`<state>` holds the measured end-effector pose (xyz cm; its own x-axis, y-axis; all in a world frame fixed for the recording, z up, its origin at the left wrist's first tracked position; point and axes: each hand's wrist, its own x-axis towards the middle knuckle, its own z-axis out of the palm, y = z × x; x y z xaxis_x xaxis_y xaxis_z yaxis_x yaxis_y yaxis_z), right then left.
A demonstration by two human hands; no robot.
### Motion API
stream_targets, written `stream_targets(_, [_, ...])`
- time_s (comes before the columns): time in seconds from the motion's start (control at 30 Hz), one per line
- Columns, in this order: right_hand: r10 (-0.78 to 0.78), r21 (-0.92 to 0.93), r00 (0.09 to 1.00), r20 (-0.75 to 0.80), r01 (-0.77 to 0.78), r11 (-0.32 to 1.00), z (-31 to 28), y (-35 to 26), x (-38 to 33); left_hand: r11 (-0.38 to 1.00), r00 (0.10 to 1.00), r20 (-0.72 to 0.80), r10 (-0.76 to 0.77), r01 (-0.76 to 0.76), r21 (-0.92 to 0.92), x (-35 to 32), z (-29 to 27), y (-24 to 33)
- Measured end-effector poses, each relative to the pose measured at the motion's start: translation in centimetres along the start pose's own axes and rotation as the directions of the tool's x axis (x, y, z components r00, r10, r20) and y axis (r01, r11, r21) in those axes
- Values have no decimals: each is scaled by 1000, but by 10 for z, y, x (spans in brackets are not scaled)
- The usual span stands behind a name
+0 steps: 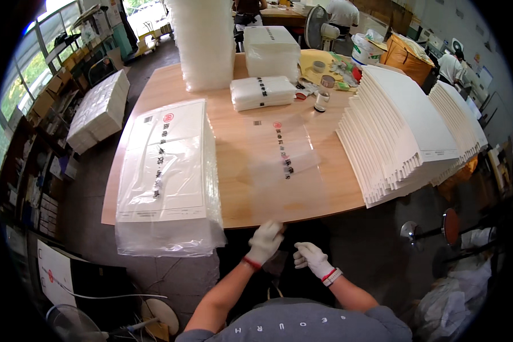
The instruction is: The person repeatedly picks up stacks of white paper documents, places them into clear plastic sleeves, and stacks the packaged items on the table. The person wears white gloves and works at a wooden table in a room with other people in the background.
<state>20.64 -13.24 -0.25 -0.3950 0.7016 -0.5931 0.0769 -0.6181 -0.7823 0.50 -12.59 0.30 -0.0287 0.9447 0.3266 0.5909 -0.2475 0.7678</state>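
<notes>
Hands, left hand and right hand, curl near clear bag.

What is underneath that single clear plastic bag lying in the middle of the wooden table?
Only the bare wooden table shows through the flat clear plastic bag. The bag's near edge by the white-gloved left hand is too faint to trace.

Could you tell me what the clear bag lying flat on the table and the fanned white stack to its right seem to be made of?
The clear bag looks like thin glossy plastic film: the wood grain shows through it and it catches glare. The fanned white stack looks like matte paper or thin card, judging by its stiff, even, opaque edges.
</notes>
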Motion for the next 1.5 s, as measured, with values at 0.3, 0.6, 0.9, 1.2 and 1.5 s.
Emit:
stream_targets(0.3, [-20,22,1000,-8,20,1000,-30,-13,9,958,964,166,-208,167,235,118,37,-44])
stream_targets(0.6, [-448,-182,872,-199,417,891,17,-108,112,910,924,86,-372,381,-163,132,7,-37])
stream_targets(0.9, [-995,-722,41,96,691,-41,18,-117,78,622,774,191,-604,607,-494,171,-23,8])
stream_targets(1.2, [-705,-837,620,344,543,69,9,-103,116,972,981,54,-188,193,-130,163,-39,55])
stream_targets(1.5, [-895,-889,25,446,-100,-446,-90,-308,-123,887,894,-295,336,-196,418,119,-60,76])
